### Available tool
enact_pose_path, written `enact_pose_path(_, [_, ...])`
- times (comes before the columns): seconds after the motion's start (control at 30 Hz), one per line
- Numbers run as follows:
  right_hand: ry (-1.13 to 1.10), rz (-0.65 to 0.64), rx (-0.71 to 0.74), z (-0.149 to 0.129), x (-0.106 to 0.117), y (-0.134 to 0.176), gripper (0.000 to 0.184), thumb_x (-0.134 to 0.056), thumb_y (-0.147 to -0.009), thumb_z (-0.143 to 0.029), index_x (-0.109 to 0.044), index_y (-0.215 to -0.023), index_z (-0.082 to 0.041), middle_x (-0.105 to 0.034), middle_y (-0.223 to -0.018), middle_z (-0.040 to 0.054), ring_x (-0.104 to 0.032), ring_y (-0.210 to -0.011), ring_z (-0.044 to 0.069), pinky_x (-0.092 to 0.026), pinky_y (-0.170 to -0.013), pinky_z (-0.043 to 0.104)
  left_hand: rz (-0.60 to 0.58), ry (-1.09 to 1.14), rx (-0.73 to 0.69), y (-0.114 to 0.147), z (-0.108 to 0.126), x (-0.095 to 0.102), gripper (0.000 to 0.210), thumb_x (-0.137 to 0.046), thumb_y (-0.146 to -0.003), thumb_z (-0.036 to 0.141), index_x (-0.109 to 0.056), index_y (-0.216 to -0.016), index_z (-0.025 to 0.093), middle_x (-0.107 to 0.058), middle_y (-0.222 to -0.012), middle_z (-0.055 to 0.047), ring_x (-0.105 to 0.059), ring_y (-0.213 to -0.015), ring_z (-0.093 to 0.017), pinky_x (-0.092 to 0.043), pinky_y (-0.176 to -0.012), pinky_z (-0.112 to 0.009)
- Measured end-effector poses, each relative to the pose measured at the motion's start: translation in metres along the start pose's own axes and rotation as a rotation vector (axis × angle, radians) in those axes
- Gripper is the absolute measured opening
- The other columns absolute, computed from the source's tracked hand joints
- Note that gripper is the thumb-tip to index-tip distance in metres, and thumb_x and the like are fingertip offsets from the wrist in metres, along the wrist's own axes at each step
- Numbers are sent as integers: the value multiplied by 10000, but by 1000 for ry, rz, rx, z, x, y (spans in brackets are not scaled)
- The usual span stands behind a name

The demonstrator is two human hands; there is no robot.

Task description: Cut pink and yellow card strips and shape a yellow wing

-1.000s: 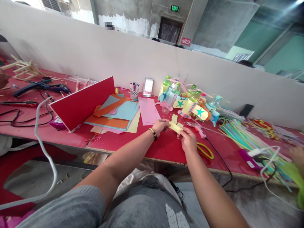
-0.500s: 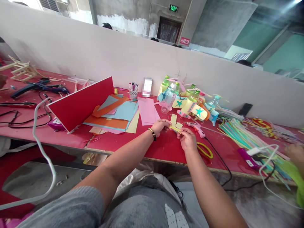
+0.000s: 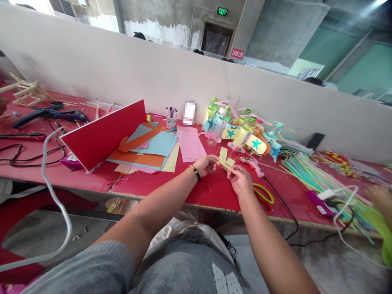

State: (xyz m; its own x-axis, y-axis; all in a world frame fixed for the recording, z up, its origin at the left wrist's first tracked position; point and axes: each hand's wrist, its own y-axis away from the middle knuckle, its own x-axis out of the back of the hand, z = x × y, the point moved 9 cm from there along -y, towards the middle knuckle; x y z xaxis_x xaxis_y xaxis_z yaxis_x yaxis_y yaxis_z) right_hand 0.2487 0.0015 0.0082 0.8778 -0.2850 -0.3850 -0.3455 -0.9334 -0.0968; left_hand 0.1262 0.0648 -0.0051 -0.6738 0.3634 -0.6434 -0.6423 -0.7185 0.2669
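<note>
Between my hands is a narrow strip of yellow paper [image 3: 225, 166], held just above the red table. My left hand [image 3: 207, 165], with a beaded bracelet at the wrist, pinches its left end. The thumb and fingers of my right hand [image 3: 240, 178] close on the right end. Just beyond the strip lie small pale yellow paper pieces [image 3: 223, 154]. A pink glue gun [image 3: 252, 165] rests to the right of them. Beside my right wrist are yellow-handled scissors [image 3: 263, 193], with the blades hidden or hard to make out.
Bottle planes with paper wings [image 3: 245, 136] crowd the back. Coloured paper sheets [image 3: 153, 149] and a red divider board [image 3: 105, 134] are on the left. A purple power strip [image 3: 321, 203] and straw-like strips [image 3: 309, 173] lie right, near another person's hand [image 3: 378, 196].
My left hand has shifted slightly left and down with its fingers curled a little more. The strip stays between both hands; other things look unmoved apart from a small camera shift.
</note>
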Motion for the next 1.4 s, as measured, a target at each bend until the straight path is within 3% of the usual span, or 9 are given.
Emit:
enact_pose_path(0.37, [-55, -36, -54, 5, 2, -3, 208, -667, -542, -111, -699, -734, -186, -656, -615, 0, -599, -564, 106, -511, -510, 214, -25, 101, 17, 2, 1, -2, 210, -466, -678, -44, -592, -763, 102, -639, -612, -18, -561, -456, -53, -520, -522, -161])
enact_pose_path(0.5, [-51, -7, -29, 3, 5, -4, 224, -722, -559, -139, -690, -772, -197, -657, -634, -14, -618, -598, 108, -540, -560, 222, -52, 86, -9, 5, 4, -7, 286, -463, -661, -93, -611, -809, 102, -657, -674, -24, -631, -582, -77, -550, -611, -180])
enact_pose_path(0.6, [-21, 45, 8, 1, 9, -4, 199, -757, -588, -199, -678, -770, -189, -640, -603, -23, -605, -552, 102, -533, -521, 214, -46, 36, -51, 6, 5, -8, 223, -534, -704, -57, -622, -823, 110, -673, -725, -34, -653, -640, -91, -552, -638, -190])
enact_pose_path(0.73, [67, 141, 72, -2, 15, -2, 190, -762, -640, -286, -651, -743, -171, -645, -589, -22, -575, -466, 85, -482, -417, 179, 19, -90, -130, 4, 5, -2, 69, -667, -727, 68, -620, -760, 106, -678, -690, -55, -638, -580, -104, -527, -567, -200])
enact_pose_path(0.93, [208, 227, 150, -9, 20, 3, 219, -741, -673, -335, -626, -743, -162, -645, -551, -24, -571, -411, 91, -455, -372, 171, 132, -261, -237, 0, 9, 8, 182, -775, -651, 200, -616, -645, 111, -626, -553, -16, -538, -452, -80, -428, -455, -190])
enact_pose_path(1.4, [304, 173, 160, -9, 13, 2, 223, -696, -700, -361, -587, -743, -171, -658, -538, -5, -601, -398, 129, -454, -356, 192, 163, -331, -337, -3, 19, 13, 218, -772, -622, 247, -591, -627, 125, -540, -490, 39, -450, -402, -45, -366, -447, -190])
